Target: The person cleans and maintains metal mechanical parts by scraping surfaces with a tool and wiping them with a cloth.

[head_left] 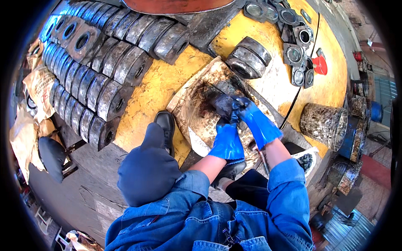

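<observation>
Both my hands wear long blue rubber gloves, blackened with grease at the fingers. They meet over a grease-stained sheet of sacking or cardboard [197, 121] spread between my feet. My left hand [227, 136] is closed, its fingers drawn in close below the right. Just above it my right hand [251, 119] is closed too, reaching in from the right. A dark, greasy mass [222, 103] lies at their fingertips; its kind is lost in the black grime. Beyond the hands, a pair of thick steel ring-like blocks [248, 57] stands on the yellow floor.
Rows of heavy metal blocks with round bores [104, 96] fill the left. Flat ringed plates [293, 54] lie at the far right beside a red cup [320, 65]. A grimy bucket [322, 125] stands to the right. A reddish rounded edge [178, 5] shows at the top.
</observation>
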A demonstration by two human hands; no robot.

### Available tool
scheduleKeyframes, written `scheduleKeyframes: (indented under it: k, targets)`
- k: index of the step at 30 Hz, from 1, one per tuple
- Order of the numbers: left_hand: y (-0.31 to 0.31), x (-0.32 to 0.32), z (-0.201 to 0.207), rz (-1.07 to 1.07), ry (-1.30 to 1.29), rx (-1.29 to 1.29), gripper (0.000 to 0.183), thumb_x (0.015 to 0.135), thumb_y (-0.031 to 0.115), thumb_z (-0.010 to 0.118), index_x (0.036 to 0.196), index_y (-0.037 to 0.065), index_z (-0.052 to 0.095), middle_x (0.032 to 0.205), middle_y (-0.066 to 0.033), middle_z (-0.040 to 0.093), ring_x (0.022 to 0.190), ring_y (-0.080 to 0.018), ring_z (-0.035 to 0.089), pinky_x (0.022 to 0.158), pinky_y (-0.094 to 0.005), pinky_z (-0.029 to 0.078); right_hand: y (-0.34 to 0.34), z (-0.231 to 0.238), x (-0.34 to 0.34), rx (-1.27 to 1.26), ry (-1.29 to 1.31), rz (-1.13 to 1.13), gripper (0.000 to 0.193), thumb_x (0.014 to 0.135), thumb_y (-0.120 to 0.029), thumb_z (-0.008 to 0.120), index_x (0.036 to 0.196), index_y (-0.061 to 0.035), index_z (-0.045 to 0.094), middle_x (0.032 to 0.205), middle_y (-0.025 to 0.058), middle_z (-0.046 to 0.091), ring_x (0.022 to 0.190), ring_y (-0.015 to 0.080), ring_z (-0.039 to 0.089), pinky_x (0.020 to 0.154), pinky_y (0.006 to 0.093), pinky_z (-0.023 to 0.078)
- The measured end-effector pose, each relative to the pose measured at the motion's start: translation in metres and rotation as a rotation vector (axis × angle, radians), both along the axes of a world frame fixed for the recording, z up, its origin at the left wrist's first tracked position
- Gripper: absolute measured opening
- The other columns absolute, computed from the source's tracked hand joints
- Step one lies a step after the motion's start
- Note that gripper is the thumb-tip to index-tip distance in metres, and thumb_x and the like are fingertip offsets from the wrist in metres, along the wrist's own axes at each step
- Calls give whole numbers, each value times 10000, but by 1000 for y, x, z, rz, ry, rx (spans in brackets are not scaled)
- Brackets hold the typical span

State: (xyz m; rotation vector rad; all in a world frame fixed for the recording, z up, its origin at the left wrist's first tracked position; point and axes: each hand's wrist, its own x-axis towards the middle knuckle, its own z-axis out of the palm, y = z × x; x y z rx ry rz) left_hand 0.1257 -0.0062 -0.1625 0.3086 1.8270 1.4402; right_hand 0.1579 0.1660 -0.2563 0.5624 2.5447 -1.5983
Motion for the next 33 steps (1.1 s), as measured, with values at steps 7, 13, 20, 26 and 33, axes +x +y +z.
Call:
scheduleKeyframes:
  k: [7, 13, 20, 26, 33]
  targets:
    - [30, -32, -3, -52, -266, -53, 360, 859, 338, 619, 1073, 50, 639, 1024, -193, 655, 991, -351, 609, 826, -392, 477, -38, 133, 5, 45, -682, -746, 287, 858, -195, 571, 1079, -20, 626, 1061, 203, 639, 951, 323, 615, 820, 379, 483]
    - [48, -55, -58, 1, 275, -118, 366, 831, 423, 607, 899, 70, 679, 856, -201, 658, 812, -378, 627, 712, -441, 494, -67, 89, 37, 837, -311, -258, 342, 961, -297, 477, 1131, -27, 600, 992, 201, 659, 906, 368, 625, 785, 412, 497]
    - [39, -89, -99, 72, 286, -106, 287, 849, 324, 586, 851, 51, 673, 813, -200, 655, 774, -357, 640, 664, -428, 494, -37, 62, 1, -882, -129, -1420, 265, 926, -191, 551, 1105, 4, 570, 1007, 138, 675, 844, 266, 672, 689, 379, 564]
    - [24, -110, -118, 182, -139, 19, 276, 915, 263, 521, 1032, 31, 612, 925, -123, 619, 796, -227, 587, 729, -350, 494, -1, 129, 87, -671, -89, -890, 369, 946, -171, 519, 1265, 9, 474, 1117, 159, 643, 867, 235, 673, 673, 308, 553]
    - [85, -78, -132, -105, -134, 230, 335, 892, 243, 528, 1119, 2, 581, 1033, -131, 617, 915, -230, 589, 802, -333, 497, 16, 104, 122, -534, 155, -984, 398, 877, -47, 569, 1265, -38, 483, 1048, 118, 589, 926, 244, 619, 676, 338, 517]
